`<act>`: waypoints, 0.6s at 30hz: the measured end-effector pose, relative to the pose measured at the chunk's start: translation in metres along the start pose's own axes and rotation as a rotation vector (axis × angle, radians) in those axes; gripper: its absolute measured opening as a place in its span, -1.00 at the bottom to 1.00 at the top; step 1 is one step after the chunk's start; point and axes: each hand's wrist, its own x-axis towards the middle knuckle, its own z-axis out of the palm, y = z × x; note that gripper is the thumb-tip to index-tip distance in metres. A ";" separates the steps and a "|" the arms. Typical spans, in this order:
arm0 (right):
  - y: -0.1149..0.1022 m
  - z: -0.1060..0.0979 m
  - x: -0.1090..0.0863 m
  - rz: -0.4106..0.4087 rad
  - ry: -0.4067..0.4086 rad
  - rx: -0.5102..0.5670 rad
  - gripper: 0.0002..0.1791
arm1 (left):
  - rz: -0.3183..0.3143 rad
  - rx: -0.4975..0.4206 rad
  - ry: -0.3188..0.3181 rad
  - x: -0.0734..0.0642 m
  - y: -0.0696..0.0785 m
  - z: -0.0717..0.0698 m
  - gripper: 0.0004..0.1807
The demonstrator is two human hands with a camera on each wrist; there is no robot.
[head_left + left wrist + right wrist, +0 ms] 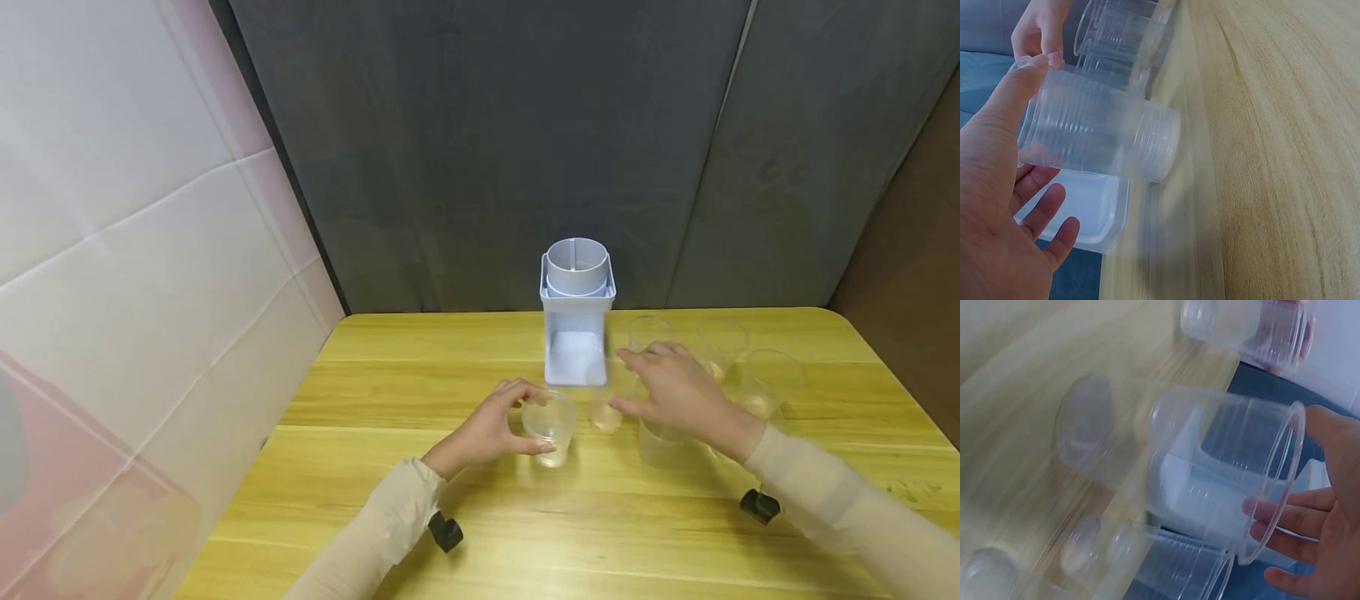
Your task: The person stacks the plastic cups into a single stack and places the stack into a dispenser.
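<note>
My left hand (491,425) grips a clear plastic cup (551,417) near its rim, thumb on one side and fingers on the other. In the left wrist view this ribbed cup (1104,125) has its base close to the tabletop. My right hand (678,396) is around the rim of another clear cup (1216,469), its thumb at the rim and its fingers showing through the wall. More clear cups stand around and under my right hand, including one cup (771,379) at the right. The palm partly hides some of them.
Behind the cups, near the table's back edge, stands a pale blue-white stand (576,342) with a round cup-shaped top. The wooden table (525,533) meets a dark panel (480,158) at the back. A pale fabric wall (150,208) runs along the left.
</note>
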 end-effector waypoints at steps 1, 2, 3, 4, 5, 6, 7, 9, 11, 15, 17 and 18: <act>-0.002 0.000 -0.001 -0.012 0.001 0.000 -0.18 | 0.000 -0.001 0.000 0.000 0.000 0.000 -0.31; -0.004 0.000 -0.001 -0.024 0.003 0.000 -0.18 | -0.002 -0.002 0.000 0.000 0.000 0.000 -0.31; -0.006 0.000 -0.002 -0.038 0.008 0.002 -0.19 | -0.004 -0.002 0.001 0.000 0.000 0.000 -0.31; -0.007 0.000 -0.002 -0.050 0.013 0.001 -0.18 | -0.006 -0.002 0.001 0.000 0.001 0.000 -0.31; -0.008 0.000 -0.003 -0.063 0.020 0.003 -0.18 | -0.007 -0.004 0.001 0.000 0.001 0.000 -0.31; -0.009 0.000 -0.003 -0.074 0.028 0.003 -0.18 | -0.008 -0.004 0.001 0.000 0.002 0.000 -0.31; -0.010 0.000 -0.003 -0.082 0.034 0.005 -0.18 | -0.007 -0.004 0.003 0.000 0.002 0.000 -0.32; -0.011 0.000 -0.004 -0.093 0.042 0.002 -0.18 | -0.005 -0.006 0.006 0.000 0.001 -0.001 -0.32; -0.012 0.000 -0.004 -0.095 0.044 -0.003 -0.18 | -0.003 -0.007 0.006 0.000 0.001 0.000 -0.32; -0.011 -0.001 -0.004 -0.087 0.036 -0.008 -0.19 | -0.005 -0.010 0.005 0.000 0.001 0.000 -0.32; -0.012 -0.002 -0.004 -0.085 0.034 -0.010 -0.19 | -0.005 -0.010 0.008 0.000 0.001 0.000 -0.33; -0.012 -0.002 -0.005 -0.085 0.035 -0.012 -0.18 | -0.004 -0.011 0.009 0.000 0.001 0.000 -0.33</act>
